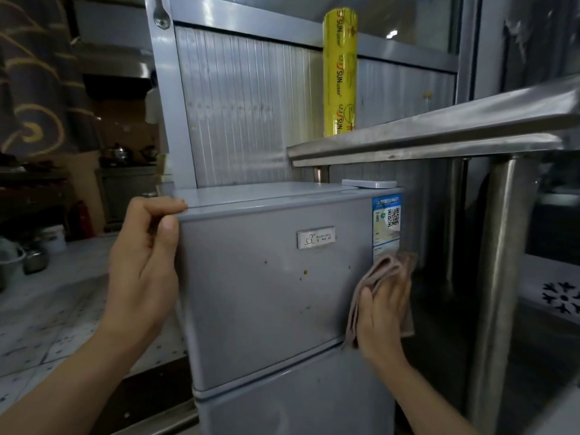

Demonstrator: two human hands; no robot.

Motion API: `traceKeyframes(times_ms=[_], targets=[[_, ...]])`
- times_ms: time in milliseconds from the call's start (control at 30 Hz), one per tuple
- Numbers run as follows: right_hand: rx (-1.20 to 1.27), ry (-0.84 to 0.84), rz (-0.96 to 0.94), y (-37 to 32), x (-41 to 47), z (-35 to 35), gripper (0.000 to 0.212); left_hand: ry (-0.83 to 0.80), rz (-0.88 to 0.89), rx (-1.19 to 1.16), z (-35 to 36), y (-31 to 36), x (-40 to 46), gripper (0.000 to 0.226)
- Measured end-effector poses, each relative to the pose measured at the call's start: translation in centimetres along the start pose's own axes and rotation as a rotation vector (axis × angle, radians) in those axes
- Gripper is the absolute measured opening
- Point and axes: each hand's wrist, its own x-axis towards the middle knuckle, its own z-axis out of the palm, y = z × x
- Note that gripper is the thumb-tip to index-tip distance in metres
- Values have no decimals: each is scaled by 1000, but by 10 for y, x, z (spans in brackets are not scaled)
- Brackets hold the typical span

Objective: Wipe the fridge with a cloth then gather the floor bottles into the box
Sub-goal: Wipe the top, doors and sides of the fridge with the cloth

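Note:
A small grey fridge (270, 293) fills the middle of the view, its upper door spotted with brown stains. My left hand (144, 265) grips the top left corner of that door, fingers curled over the edge and thumb on the front. My right hand (381, 318) presses a folded beige cloth (384, 271) flat against the door's right edge, just below a blue label with a QR code (387, 224). No bottles or box are in view.
A steel table (439, 136) juts over the fridge's right side, its legs (492, 277) close beside it. A yellow roll of cling wrap (340, 73) stands on the table. Pots (34, 259) and a tiled floor (47, 309) lie to the left.

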Motion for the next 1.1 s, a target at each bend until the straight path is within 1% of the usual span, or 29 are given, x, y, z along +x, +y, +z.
traceKeyframes(times_ms=[100,233,300,467,533,633,700,800,867,933,1000,1100], targets=[[15,63,-73,-31,34,-13,67,-17,15,14,-2,-1,-1,16],[10,165,-148,-67,61,-24,61,-10,24,-17,2,-4,-2,17],[8,177,-177,-81,52,-19,62,-6,30,-34,2,-7,-1,18],[-61,236,-441,-140,-8,22,67,-48,19,-59,-2,-5,3,14],[-82,227,-508,-147,-17,28,66,-74,19,-61,-6,-4,3,16],[-126,230,-594,-125,3,16,68,-111,25,-48,-12,-4,3,20],[-64,242,-534,-106,20,4,71,-125,15,-49,-14,-4,4,22],[51,271,-306,-88,34,-4,70,-126,-5,-62,-14,-3,5,24],[73,292,-179,-87,37,-4,68,-128,-4,-64,-15,-3,6,26],[98,315,-123,-97,31,0,64,-133,-4,-63,-15,-3,6,26],[120,311,-169,-116,15,6,62,-142,-15,-61,-16,-2,6,25],[49,242,-377,-140,-17,22,65,-158,-37,-63,-19,0,7,27]])
